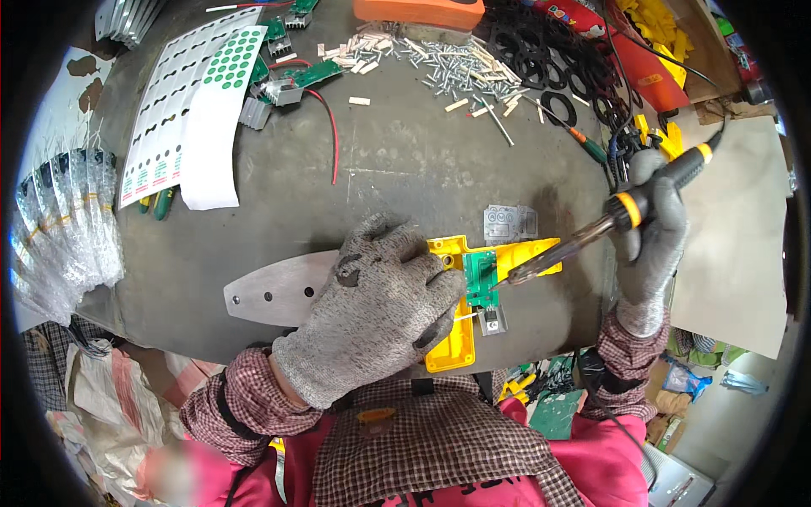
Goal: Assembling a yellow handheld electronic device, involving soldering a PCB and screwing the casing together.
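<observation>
My right hand [655, 228] is closed round the dark handle of a corded soldering iron [583, 245], whose barrel points down and left. The tip reaches a small green circuit board [481, 279], touching or just above it. That board sits in an opened yellow plastic housing [450, 346], with a metal heat sink [492, 321] at its lower edge. My gloved left hand [380, 304] is bent over the housing's left side and grips it; its fingertips are partly hidden. A pale metal plate with holes [279, 290] runs out from under the left hand.
At the back lie a heap of screws [465, 68], black rings [549, 59] and an orange item [420, 12]. Sticker sheets [203, 110], green boards with red wires [291, 80] and bagged parts [68, 220] are at left. A screwdriver [587, 145] lies far right.
</observation>
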A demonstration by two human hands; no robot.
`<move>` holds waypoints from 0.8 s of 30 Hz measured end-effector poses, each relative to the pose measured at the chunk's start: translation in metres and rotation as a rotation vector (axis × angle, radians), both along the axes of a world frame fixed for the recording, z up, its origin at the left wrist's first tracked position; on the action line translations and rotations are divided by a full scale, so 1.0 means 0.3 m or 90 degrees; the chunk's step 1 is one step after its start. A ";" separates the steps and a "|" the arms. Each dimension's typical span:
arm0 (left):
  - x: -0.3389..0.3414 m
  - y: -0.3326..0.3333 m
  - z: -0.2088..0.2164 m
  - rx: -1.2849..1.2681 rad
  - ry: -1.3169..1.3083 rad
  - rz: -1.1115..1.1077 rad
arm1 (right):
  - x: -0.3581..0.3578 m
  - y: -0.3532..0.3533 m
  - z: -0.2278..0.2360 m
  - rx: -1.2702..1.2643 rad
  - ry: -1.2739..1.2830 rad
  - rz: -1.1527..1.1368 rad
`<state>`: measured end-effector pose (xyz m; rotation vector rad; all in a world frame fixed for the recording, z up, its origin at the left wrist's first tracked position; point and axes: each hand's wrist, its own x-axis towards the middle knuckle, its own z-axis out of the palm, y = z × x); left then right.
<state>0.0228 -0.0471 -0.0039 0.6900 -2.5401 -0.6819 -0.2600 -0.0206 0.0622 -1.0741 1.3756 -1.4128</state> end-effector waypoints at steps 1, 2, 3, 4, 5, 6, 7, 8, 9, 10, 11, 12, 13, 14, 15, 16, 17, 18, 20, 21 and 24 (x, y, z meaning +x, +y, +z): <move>0.000 0.001 -0.005 -0.016 0.010 0.010 | 0.022 -0.009 -0.021 0.026 0.011 -0.033; 0.000 0.003 -0.009 -0.014 0.008 0.013 | 0.032 -0.012 -0.043 0.052 0.022 -0.066; 0.003 0.003 -0.010 -0.014 0.005 0.017 | 0.034 -0.013 -0.057 0.061 0.033 -0.037; 0.004 0.004 -0.010 -0.014 0.002 0.021 | 0.024 -0.012 -0.077 0.065 0.035 -0.010; 0.004 0.004 -0.010 -0.013 0.001 0.022 | 0.027 -0.014 -0.081 0.072 0.050 -0.015; 0.005 0.005 -0.010 -0.016 -0.006 0.020 | 0.034 -0.017 -0.086 0.080 0.064 -0.020; 0.005 0.005 -0.010 -0.018 -0.014 0.017 | 0.040 -0.018 -0.090 0.081 0.062 -0.018; 0.006 0.005 -0.008 -0.016 -0.016 0.019 | 0.046 -0.018 -0.094 0.082 0.044 -0.013; 0.006 0.005 -0.005 -0.017 -0.012 0.019 | 0.049 -0.018 -0.095 0.083 0.026 -0.010; 0.005 0.004 -0.004 -0.018 -0.008 0.019 | 0.047 -0.019 -0.098 0.084 0.026 -0.009; 0.005 0.003 -0.003 -0.016 -0.009 0.019 | 0.042 -0.020 -0.105 0.081 0.023 -0.001; 0.004 0.001 -0.003 -0.018 -0.012 0.013 | 0.038 -0.020 -0.111 0.077 0.021 0.005; 0.003 0.000 -0.003 -0.020 -0.015 0.007 | 0.036 -0.021 -0.116 0.078 0.021 0.005; 0.003 0.001 -0.002 -0.019 -0.016 0.007 | 0.034 -0.021 -0.123 0.067 0.020 0.010; 0.003 0.002 -0.001 -0.020 -0.011 0.011 | 0.031 -0.021 -0.129 0.055 0.020 0.014; 0.003 0.003 0.000 -0.021 -0.007 0.015 | 0.026 -0.020 -0.140 0.055 0.019 0.015; 0.002 0.002 -0.001 -0.021 -0.008 0.015 | 0.019 -0.018 -0.153 0.049 -0.012 0.020; 0.002 0.001 -0.004 -0.019 -0.006 0.014 | 0.016 -0.018 -0.161 0.044 -0.044 0.026; 0.002 0.000 -0.006 -0.017 -0.006 0.012 | 0.034 -0.022 -0.161 0.039 -0.071 0.015; 0.002 0.000 -0.005 -0.021 -0.004 0.013 | 0.040 -0.022 -0.161 0.033 -0.096 0.004; 0.003 -0.002 -0.001 -0.023 -0.005 0.011 | 0.033 -0.023 -0.170 0.024 -0.074 0.003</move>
